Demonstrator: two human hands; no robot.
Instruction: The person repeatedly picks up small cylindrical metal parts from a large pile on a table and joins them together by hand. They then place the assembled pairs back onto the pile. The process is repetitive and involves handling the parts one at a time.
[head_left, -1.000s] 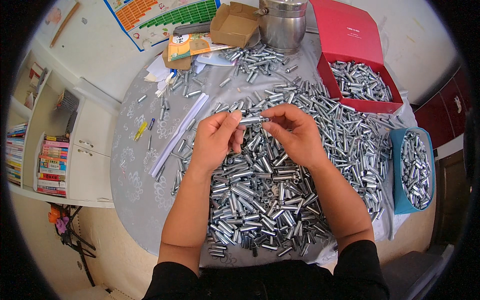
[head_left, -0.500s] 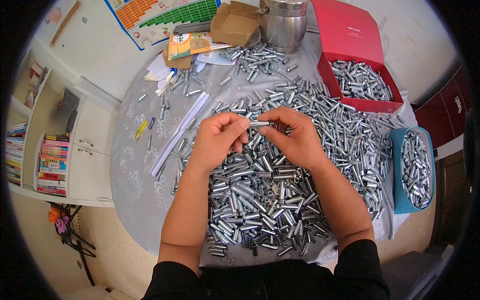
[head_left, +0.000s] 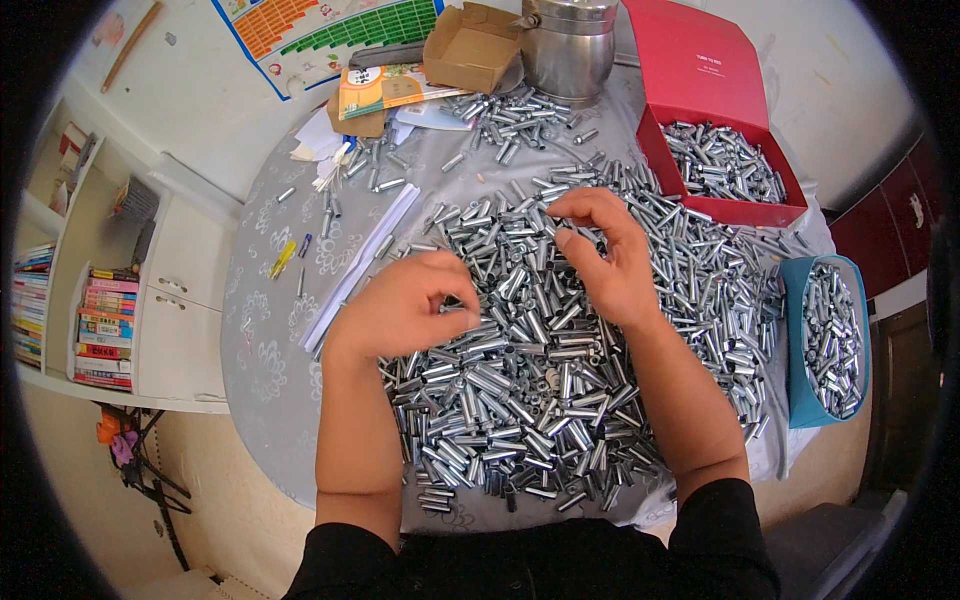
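A big heap of short silver metal tubes [head_left: 540, 390] covers the grey patterned tablecloth [head_left: 270, 370]. My left hand [head_left: 400, 310] hovers at the heap's left edge with its fingers curled, and a small metal tube [head_left: 455, 308] is pinched at the fingertips. My right hand [head_left: 610, 260] is above the heap's upper middle. Its fingers are bent and apart from the thumb, and I see nothing in them. The two hands are about a hand's width apart.
A red box [head_left: 700, 70] and a teal tray [head_left: 792, 330] at the right both hold tubes. At the back stand a steel pot [head_left: 570, 45], a cardboard box [head_left: 470, 45] and a booklet [head_left: 385, 88]. White strips [head_left: 365, 260] lie left of the heap. Bookshelves [head_left: 100, 325] are at far left.
Earlier both hands held one tube between them. They have since drawn apart: the left hand moved down and left, and the right hand moved right and let go.
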